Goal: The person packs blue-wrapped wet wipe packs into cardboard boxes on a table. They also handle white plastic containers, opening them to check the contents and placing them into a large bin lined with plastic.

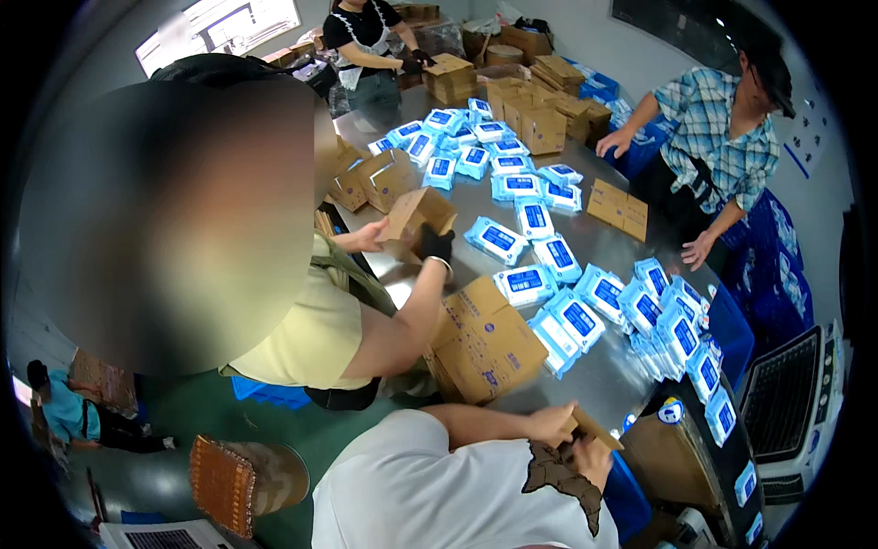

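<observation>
While packs (579, 317) lie nearby, left hand (551, 424), right hand (595, 461) pinch cardboard (600, 430) between fingers (567, 414).

Packs (496, 240) strung along bench (604, 252), far end to near right; more on belt (722, 467) at right. Upright cartons (544, 131) at far end, right of pack cluster. Single carton (617, 210) by right edge. Another carton (489, 343) on near left edge. Carton piece (596, 428) between left hand (553, 421) and right hand (594, 460), nearer than that. Cooler (782, 393) right of belt.
</observation>
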`<control>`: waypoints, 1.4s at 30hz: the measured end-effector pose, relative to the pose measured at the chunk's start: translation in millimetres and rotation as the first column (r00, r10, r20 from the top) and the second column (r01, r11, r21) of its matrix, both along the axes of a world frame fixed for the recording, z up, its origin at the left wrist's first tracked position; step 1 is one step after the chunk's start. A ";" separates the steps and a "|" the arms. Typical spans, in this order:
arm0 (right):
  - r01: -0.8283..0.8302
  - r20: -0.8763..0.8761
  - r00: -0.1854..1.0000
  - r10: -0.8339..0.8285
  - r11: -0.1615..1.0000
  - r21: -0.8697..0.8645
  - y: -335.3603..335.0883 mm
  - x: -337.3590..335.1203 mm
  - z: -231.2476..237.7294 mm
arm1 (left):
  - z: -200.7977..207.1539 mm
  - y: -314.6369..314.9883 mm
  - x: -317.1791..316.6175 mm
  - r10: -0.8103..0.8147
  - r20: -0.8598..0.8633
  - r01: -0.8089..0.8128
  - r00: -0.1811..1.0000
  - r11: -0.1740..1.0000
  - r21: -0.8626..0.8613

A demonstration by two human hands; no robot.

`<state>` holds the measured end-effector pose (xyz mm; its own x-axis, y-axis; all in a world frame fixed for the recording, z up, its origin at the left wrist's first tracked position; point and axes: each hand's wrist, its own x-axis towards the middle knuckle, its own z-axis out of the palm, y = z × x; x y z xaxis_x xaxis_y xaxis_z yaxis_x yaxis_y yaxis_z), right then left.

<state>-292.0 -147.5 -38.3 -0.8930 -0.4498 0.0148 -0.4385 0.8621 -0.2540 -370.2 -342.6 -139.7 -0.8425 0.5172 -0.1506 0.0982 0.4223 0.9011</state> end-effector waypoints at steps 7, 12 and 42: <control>0.012 -0.464 0.884 -0.063 0.994 -0.112 6.6 -10.3 -28.3 | 44.9 -15.3 -17.4 -0.032 -0.376 -0.025 0.926 0.989 -0.145; 0.087 -0.225 0.961 -0.164 0.944 -0.318 17.9 -15.1 -36.1 | 55.8 7.7 4.5 -0.577 -0.397 0.268 0.714 0.749 -0.606; 0.553 -0.243 0.793 -0.559 0.827 -0.101 180.8 -278.7 -59.9 | 38.8 -20.0 -46.9 0.318 -0.211 -0.334 0.924 0.941 -0.046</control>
<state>-570.8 33.3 -98.3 -0.9525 0.1264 0.2771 0.0634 0.9721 -0.2257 -417.2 -362.6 -100.9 -0.9794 0.2019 0.0069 0.1152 0.5303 0.8400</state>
